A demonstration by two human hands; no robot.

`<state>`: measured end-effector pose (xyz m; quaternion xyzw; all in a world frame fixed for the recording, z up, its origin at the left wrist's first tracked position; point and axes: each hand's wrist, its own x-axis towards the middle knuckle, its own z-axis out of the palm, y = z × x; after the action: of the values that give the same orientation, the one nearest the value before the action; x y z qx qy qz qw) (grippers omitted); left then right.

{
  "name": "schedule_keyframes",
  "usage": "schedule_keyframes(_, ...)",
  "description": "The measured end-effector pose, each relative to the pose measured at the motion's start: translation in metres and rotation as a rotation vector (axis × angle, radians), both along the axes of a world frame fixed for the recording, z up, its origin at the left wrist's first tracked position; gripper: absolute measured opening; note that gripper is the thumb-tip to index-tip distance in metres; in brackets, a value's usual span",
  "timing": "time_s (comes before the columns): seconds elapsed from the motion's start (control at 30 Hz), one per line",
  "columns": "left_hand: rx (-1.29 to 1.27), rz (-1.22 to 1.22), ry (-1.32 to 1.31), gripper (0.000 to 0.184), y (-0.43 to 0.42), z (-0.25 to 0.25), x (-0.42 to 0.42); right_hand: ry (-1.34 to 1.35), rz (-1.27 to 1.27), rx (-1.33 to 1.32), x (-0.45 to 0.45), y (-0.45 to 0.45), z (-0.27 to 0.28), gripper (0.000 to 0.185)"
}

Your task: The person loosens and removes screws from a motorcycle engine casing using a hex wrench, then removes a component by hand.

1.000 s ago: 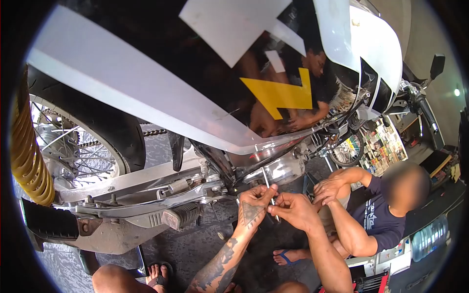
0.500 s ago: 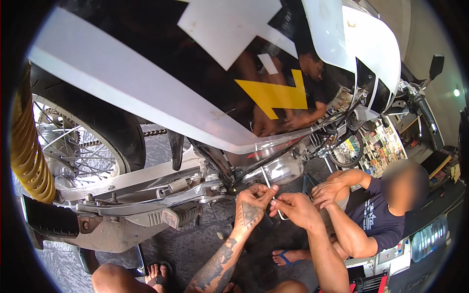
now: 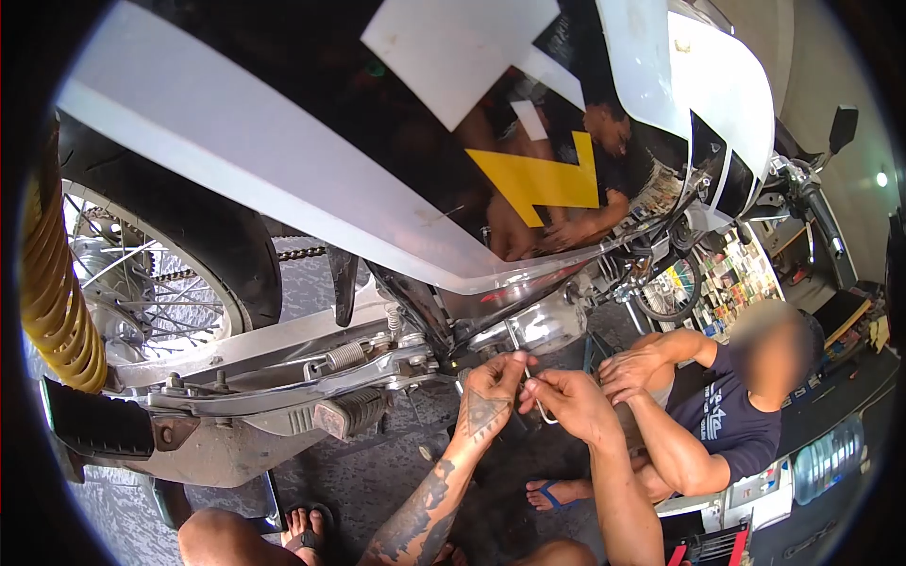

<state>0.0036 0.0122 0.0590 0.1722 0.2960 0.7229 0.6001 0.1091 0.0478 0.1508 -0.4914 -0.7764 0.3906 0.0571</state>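
Note:
A thin, light metal rod [image 3: 546,415] with a hooked lower end runs between both hands, in front of the motorcycle's [image 3: 557,324] silver engine cover. My left hand [image 3: 489,389], tattooed on the back, pinches the rod near its upper part with thumb and fingers. Just to the right, my right hand [image 3: 570,401] is closed on the lower part, above the hook. The fingertips of the two hands are close together. Part of the rod is hidden behind the fingers.
A seated person [image 3: 746,406] in a dark shirt is close on the right, arms crossed at the knees. At left are the rear wheel [image 3: 151,274], a yellow spring [image 3: 58,283] and a footrest [image 3: 347,415]. A water bottle [image 3: 829,457] lies at the far right.
The rod has turned between my fingers, and its hooked lower end now shows below my right hand. Both hands have stayed in nearly the same place.

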Motion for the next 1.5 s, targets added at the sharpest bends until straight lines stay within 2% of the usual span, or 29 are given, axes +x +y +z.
schedule_keyframes(0.03,-0.083,0.041,0.109,0.025,-0.002,0.003,-0.001,-0.099,0.021,0.056,-0.003,-0.001,0.002,0.023)
schedule_keyframes(0.13,-0.024,0.188,0.173,0.023,0.006,-0.008,0.004,-0.107,0.016,0.098,0.004,0.008,-0.012,0.022)
schedule_keyframes(0.2,-0.041,0.18,0.155,0.023,0.006,-0.007,0.002,-0.039,0.018,0.07,0.008,0.01,-0.019,0.023)
schedule_keyframes(0.43,0.043,-0.068,0.026,0.025,0.002,-0.007,-0.006,0.193,-0.059,-0.133,0.012,0.003,-0.018,0.024)
schedule_keyframes(0.5,0.056,-0.111,0.008,0.025,0.001,-0.006,-0.006,0.14,-0.05,-0.076,0.012,0.004,-0.016,0.021)
schedule_keyframes(0.57,-0.041,0.134,0.459,0.028,0.002,-0.008,-0.002,0.09,-0.037,-0.021,0.009,0.005,-0.016,0.018)
schedule_keyframes(0.6,-0.039,0.132,0.465,0.028,0.002,-0.006,0.002,0.091,-0.034,0.016,0.008,0.005,-0.017,0.014)
schedule_keyframes(0.67,-0.097,0.57,0.707,0.032,0.001,-0.001,0.011,0.101,-0.035,0.056,0.007,0.004,-0.019,0.01)
schedule_keyframes(0.7,-0.098,0.583,0.772,0.041,0.0,0.0,0.012,0.092,-0.059,0.079,0.006,0.004,-0.02,0.006)
schedule_keyframes(0.73,-0.09,0.587,0.779,0.041,-0.001,0.003,0.014,0.084,-0.079,0.105,0.006,0.005,-0.021,0.006)
schedule_keyframes(0.8,-0.081,0.709,1.05,0.047,-0.003,0.011,0.019,0.164,-0.086,0.103,0.012,0.011,-0.034,0.007)
schedule_keyframes(0.83,-0.109,0.58,1.07,0.049,-0.007,0.016,0.019,0.237,-0.093,0.099,0.016,0.012,-0.038,0.009)
schedule_keyframes(0.97,-0.13,0.551,1.073,0.049,-0.006,0.027,0.018,0.199,-0.126,0.134,0.017,0.011,-0.039,0.009)
schedule_keyframes(1.07,-0.271,0.421,1.129,0.047,-0.01,0.042,0.013,0.181,-0.09,0.134,0.015,0.012,-0.037,0.007)
schedule_keyframes(1.13,-0.277,0.465,1.194,0.045,-0.009,0.045,0.009,0.17,-0.083,0.176,0.015,0.012,-0.038,0.004)
schedule_keyframes(1.2,-0.297,0.442,1.26,0.041,-0.008,0.044,0.005,0.111,-0.058,0.253,0.015,0.012,-0.038,0.013)
schedule_keyframes(1.23,-0.266,0.526,1.272,0.038,-0.006,0.039,0.005,0.125,-0.054,0.253,0.015,0.012,-0.039,0.013)
schedule_keyframes(1.33,-0.233,0.572,1.365,0.043,-0.006,0.032,0.004,0.187,-0.067,0.213,0.016,0.009,-0.043,0.016)
schedule_keyframes(1.43,-0.221,0.585,1.402,0.04,-0.006,0.034,0.002,0.23,-0.047,0.25,0.015,0.006,-0.042,0.017)
schedule_keyframes(1.5,-0.201,0.642,1.409,0.036,-0.004,0.032,0.003,0.169,-0.062,0.207,0.014,0.001,-0.03,0.018)
